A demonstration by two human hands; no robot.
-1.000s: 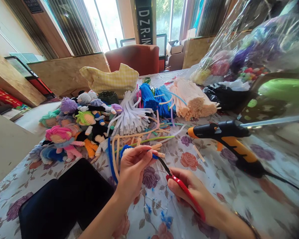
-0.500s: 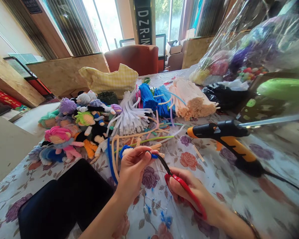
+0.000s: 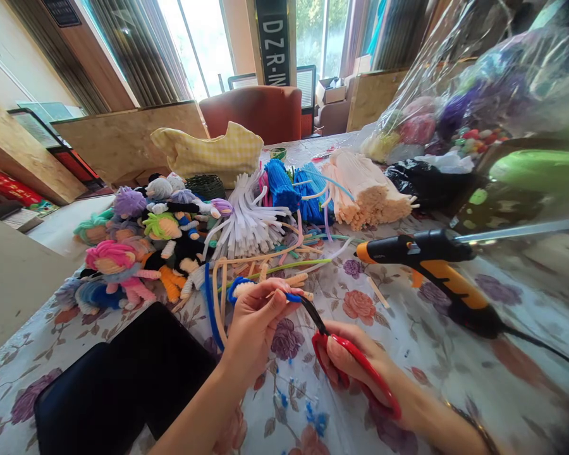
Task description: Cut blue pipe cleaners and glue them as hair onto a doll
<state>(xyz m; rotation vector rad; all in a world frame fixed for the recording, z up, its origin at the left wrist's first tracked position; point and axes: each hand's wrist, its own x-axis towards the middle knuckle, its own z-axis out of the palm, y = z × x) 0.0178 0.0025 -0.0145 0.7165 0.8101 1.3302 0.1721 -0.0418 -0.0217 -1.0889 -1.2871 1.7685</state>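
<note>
Near the middle, my left hand (image 3: 258, 314) pinches a short blue fuzzy piece (image 3: 293, 297) between thumb and fingers. My right hand (image 3: 358, 357) is wrapped round the red handles of scissors (image 3: 360, 373), whose dark blades reach up left to the end of the blue piece. Behind my left fingers lies a small blue and cream item (image 3: 238, 287), partly hidden. Peach stems (image 3: 296, 279) rest just beyond. Bits of blue fluff (image 3: 317, 418) are scattered on the flowered cloth below my hands.
Yarn-like dolls (image 3: 118, 259) are piled at the left, above a black tablet or case (image 3: 123, 379). White (image 3: 249, 221), blue (image 3: 283, 183) and peach (image 3: 365, 186) stem bundles stand behind. A glue gun (image 3: 436, 265) with its cord lies right; a clear bag (image 3: 493, 95) is beyond.
The scissor handles have spread wider and shifted slightly down and right. More of the blue piece shows between my left fingers and the blades.
</note>
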